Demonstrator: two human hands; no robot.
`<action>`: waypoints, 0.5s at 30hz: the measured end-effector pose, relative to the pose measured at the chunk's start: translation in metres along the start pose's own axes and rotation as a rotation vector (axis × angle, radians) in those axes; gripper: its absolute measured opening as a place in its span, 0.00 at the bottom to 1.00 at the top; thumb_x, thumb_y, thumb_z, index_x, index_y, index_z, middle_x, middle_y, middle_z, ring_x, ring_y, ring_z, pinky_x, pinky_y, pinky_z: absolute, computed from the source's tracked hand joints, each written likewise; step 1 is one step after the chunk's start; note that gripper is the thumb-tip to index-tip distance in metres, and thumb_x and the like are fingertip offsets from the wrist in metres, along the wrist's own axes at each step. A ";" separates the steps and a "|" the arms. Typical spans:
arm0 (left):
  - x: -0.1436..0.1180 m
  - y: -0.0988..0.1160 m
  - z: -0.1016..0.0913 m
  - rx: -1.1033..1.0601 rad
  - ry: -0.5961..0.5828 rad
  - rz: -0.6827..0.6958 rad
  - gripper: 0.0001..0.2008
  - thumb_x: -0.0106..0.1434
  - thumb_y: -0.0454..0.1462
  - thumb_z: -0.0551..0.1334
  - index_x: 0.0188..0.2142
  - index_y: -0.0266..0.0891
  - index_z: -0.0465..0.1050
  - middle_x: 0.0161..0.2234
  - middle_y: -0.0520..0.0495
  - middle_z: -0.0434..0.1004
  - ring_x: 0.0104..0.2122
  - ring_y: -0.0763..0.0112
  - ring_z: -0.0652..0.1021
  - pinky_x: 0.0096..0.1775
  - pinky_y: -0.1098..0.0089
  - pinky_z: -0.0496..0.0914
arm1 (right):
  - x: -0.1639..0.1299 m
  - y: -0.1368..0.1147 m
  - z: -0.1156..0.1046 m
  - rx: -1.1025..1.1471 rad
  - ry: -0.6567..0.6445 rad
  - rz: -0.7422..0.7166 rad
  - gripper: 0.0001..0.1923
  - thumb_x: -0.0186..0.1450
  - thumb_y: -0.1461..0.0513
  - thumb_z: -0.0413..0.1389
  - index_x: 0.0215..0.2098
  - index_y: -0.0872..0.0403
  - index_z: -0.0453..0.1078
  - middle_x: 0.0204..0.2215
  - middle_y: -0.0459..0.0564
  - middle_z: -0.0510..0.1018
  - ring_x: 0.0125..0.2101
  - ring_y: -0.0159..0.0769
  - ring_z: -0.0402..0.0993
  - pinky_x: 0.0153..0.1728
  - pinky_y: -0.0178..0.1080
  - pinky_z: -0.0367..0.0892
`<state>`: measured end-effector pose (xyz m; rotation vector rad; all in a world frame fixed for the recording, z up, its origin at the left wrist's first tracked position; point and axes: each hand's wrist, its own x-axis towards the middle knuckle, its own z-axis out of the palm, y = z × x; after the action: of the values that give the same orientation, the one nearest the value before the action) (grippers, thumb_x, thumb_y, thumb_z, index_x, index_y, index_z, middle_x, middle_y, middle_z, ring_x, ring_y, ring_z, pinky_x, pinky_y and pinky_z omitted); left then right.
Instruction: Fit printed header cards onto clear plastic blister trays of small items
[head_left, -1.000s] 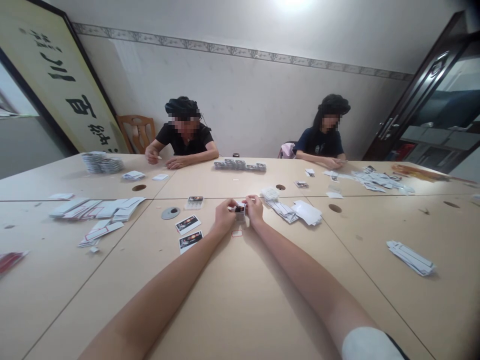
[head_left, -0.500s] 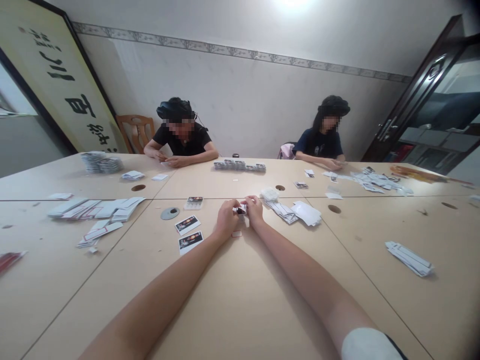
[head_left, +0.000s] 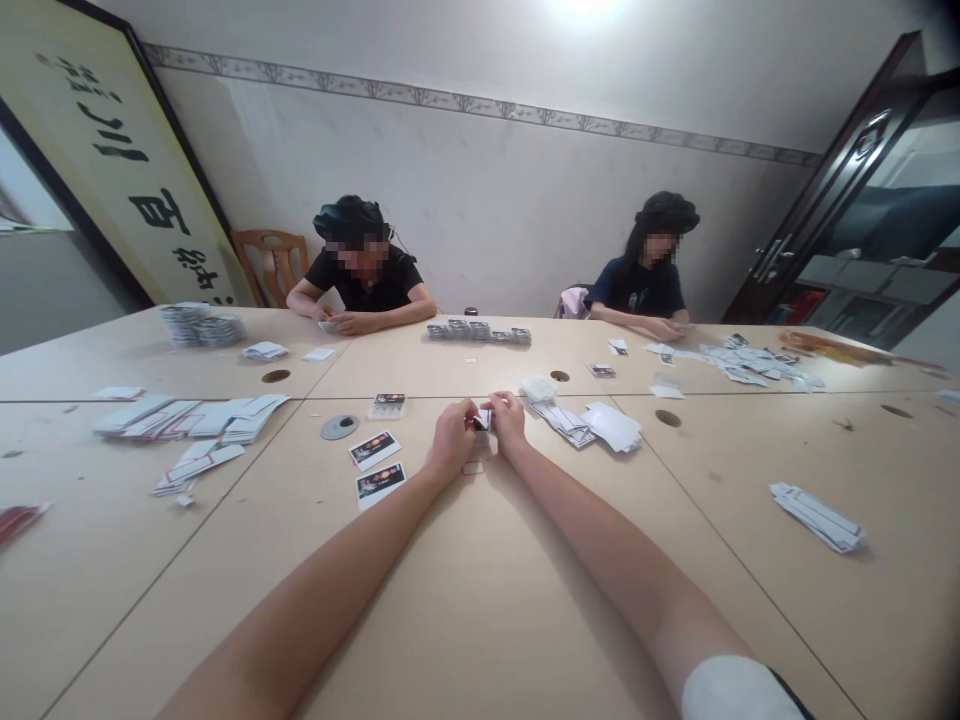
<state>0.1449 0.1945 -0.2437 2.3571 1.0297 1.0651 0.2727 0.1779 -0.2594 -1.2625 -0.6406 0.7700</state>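
Note:
My left hand (head_left: 453, 435) and my right hand (head_left: 509, 420) meet over the middle of the table, fingers closed on a small black-and-white printed card (head_left: 481, 421). The fingers cover much of this card. Just below them a small white label with a red border (head_left: 473, 468) lies on the wood. Left of my left hand are two dark printed cards, an upper card (head_left: 374, 450) and a lower card (head_left: 381, 484), with a small clear case (head_left: 387, 405) behind them. To the right of my right hand lie white folded papers (head_left: 568, 424) and clear plastic pieces (head_left: 539, 388).
Stacks of white cards (head_left: 193, 418) spread over the left side. A row of packed cases (head_left: 478, 331) stands toward the far side. One person (head_left: 365, 265) sits across at left, another person (head_left: 643, 268) at right beside scattered papers (head_left: 750, 358). A paper bundle (head_left: 817, 516) lies at right.
The card between my hands has tilted a little, showing more of its white face. My hands stay in nearly the same place.

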 end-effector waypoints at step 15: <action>0.001 -0.002 0.005 0.024 -0.037 -0.012 0.12 0.70 0.42 0.62 0.42 0.34 0.74 0.38 0.47 0.77 0.35 0.69 0.78 0.40 0.64 0.76 | -0.002 -0.003 -0.001 -0.036 -0.004 -0.008 0.17 0.71 0.56 0.58 0.54 0.55 0.70 0.50 0.53 0.76 0.45 0.40 0.77 0.44 0.46 0.76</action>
<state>0.1482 0.1963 -0.2475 2.3776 1.0480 1.0065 0.2727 0.1756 -0.2564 -1.2914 -0.6648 0.7572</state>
